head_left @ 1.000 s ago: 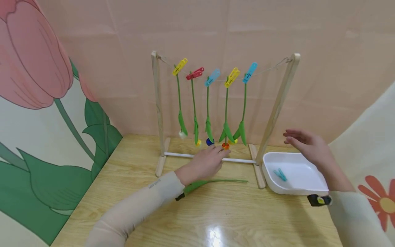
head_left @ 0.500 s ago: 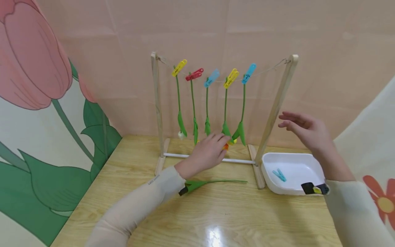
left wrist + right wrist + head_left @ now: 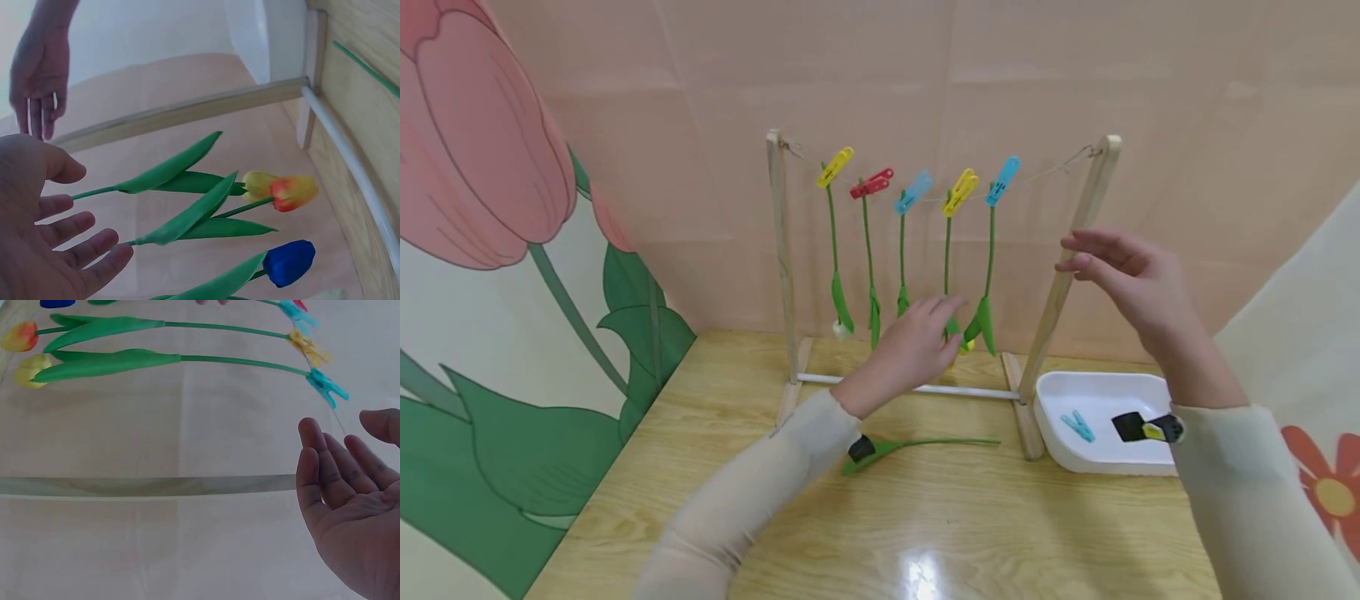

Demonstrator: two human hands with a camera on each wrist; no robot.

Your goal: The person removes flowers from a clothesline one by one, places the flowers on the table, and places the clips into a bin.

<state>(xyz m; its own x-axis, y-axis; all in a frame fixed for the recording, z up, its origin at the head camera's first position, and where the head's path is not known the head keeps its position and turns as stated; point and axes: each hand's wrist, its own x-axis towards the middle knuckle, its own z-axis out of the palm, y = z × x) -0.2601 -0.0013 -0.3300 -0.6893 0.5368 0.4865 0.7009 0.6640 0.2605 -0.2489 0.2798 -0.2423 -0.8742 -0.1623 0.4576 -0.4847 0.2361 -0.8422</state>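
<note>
Several artificial tulips hang heads down from a string, each pinned by a clothespin. My left hand (image 3: 913, 346), fingers loosely spread and holding nothing, is in front of the orange-yellow tulip (image 3: 294, 192) and the blue tulip (image 3: 289, 263). In the head view it hides some of the blossoms. My right hand (image 3: 1138, 279) is raised by the right post (image 3: 1078, 242) with relaxed, empty fingers. The right wrist view has its fingertips below the end blue clothespin (image 3: 327, 387). Another tulip (image 3: 880, 452) lies on the table, its head largely hidden by my left sleeve.
A white tub (image 3: 1052, 433) with a light-blue clothespin (image 3: 1078, 426) in it stands right of the wooden rack. A white bar (image 3: 970, 390) joins the rack's feet low down. The peach backdrop (image 3: 925, 75) rises close behind.
Both hands have risen. The left has gone from the blossoms up to the leaves of the hanging tulips; the right has come up from above the tub to the post.
</note>
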